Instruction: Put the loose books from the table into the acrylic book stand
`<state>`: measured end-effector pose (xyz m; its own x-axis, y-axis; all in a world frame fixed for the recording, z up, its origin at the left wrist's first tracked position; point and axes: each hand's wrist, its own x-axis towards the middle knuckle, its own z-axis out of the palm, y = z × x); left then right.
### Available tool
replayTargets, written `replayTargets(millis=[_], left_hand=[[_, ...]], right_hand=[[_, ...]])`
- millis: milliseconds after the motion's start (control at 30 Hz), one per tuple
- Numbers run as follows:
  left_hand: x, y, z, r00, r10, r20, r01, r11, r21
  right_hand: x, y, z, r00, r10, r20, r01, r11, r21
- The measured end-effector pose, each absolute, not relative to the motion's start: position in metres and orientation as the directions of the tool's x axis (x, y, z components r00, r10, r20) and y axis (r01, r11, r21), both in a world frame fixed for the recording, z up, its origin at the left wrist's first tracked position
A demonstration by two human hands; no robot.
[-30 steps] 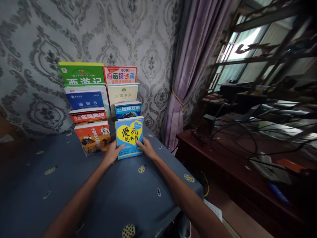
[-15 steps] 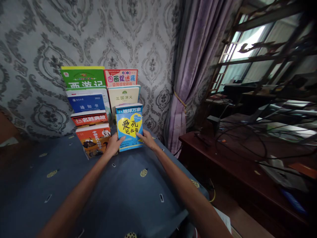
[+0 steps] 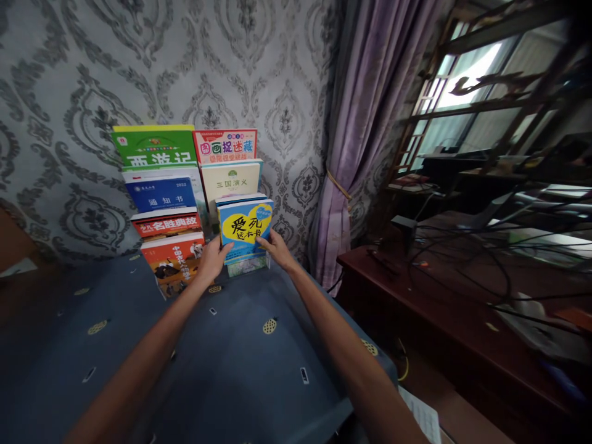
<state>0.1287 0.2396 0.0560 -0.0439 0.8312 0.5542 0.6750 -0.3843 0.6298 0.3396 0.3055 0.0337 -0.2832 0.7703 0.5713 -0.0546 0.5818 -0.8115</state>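
A blue book with a yellow heart [image 3: 240, 246] is held between my two hands, its cover towards me. My left hand [image 3: 213, 259] grips its lower left edge, thumb on the cover. On the other side, my right hand [image 3: 278, 250] pinches the right edge, thumb in front. The fingers behind the book are hidden. Below its bottom edge shows part of a greenish cover [image 3: 247, 266]. Directly behind stands a cream book [image 3: 231, 179], with a pink book [image 3: 226, 145] further back. An orange book [image 3: 178, 262] leans just left of my left hand.
In the left column, a red book [image 3: 169, 224], a dark blue booklet [image 3: 161, 192] and a green book [image 3: 155, 148] stand in tiers behind the orange one. Blue patterned cloth [image 3: 222, 357] covers the table. A reddish-brown desk [image 3: 416, 302] with tangled cables stands right, beside a purple curtain [image 3: 361, 117].
Both hands have raised the blue book slightly and shifted it right. It now covers the title behind it, and a greenish cover shows underneath.
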Motion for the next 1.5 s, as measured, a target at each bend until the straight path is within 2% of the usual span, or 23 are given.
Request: replayTargets(millis=[167, 433, 600, 867, 1133, 1333, 1500], left_hand=[[0.131, 0.235, 0.062, -0.063, 0.820, 0.569, 0.703, -0.368, 0.608], [0.138, 0.231, 0.068, -0.056, 0.810, 0.583, 0.745, -0.355, 0.565], [0.140, 0.232, 0.062, -0.061, 0.817, 0.574, 0.804, -0.301, 0.513], [0.150, 0.231, 0.055, -0.077, 0.833, 0.548, 0.879, -0.202, 0.432], [0.170, 0.215, 0.074, -0.203, 0.896, 0.395, 0.957, 0.097, 0.272], [0.168, 0.211, 0.070, -0.207, 0.915, 0.345, 0.964, 0.130, 0.232], [0.166, 0.211, 0.067, -0.207, 0.920, 0.334, 0.970, 0.147, 0.195]], right_hand=[[0.338, 0.310, 0.036, -0.274, 0.752, 0.599, -0.063, 0.608, -0.792], [0.343, 0.318, 0.034, -0.227, 0.752, 0.619, 0.022, 0.639, -0.769], [0.348, 0.317, 0.031, -0.227, 0.745, 0.628, 0.014, 0.647, -0.763], [0.354, 0.312, 0.023, -0.195, 0.753, 0.628, 0.113, 0.654, -0.748], [0.355, 0.312, 0.022, -0.180, 0.727, 0.663, 0.226, 0.687, -0.691], [0.354, 0.313, 0.021, -0.207, 0.693, 0.691, 0.289, 0.718, -0.633], [0.352, 0.311, 0.020, -0.178, 0.711, 0.680, 0.283, 0.699, -0.657]])
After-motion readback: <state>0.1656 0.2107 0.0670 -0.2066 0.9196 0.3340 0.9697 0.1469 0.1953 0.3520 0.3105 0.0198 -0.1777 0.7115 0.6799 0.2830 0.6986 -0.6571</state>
